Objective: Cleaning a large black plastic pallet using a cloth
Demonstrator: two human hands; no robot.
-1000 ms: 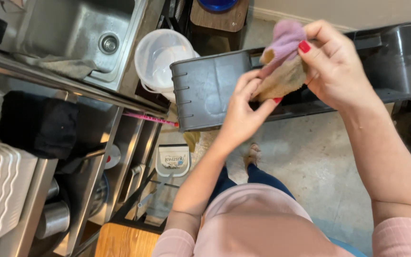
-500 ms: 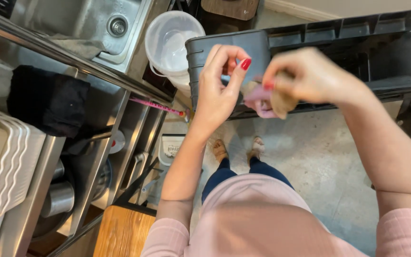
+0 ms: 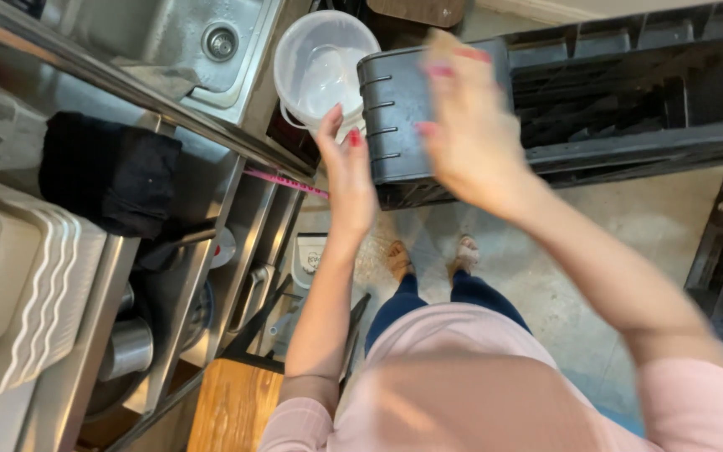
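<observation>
Above the black crate (image 3: 395,125), both hands, left (image 3: 349,180) and right (image 3: 466,125), spread empty beside 1 empty clear tub (image 3: 320,63).

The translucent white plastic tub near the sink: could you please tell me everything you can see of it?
The translucent white plastic tub is round, with a rolled rim and a thin handle at its lower left. It stands upright and open; any contents cannot be made out. It sits between the steel sink and the dark plastic crate. The left hand overlaps its lower edge; contact is unclear.

Head-worn view, straight down, close overhead
</observation>
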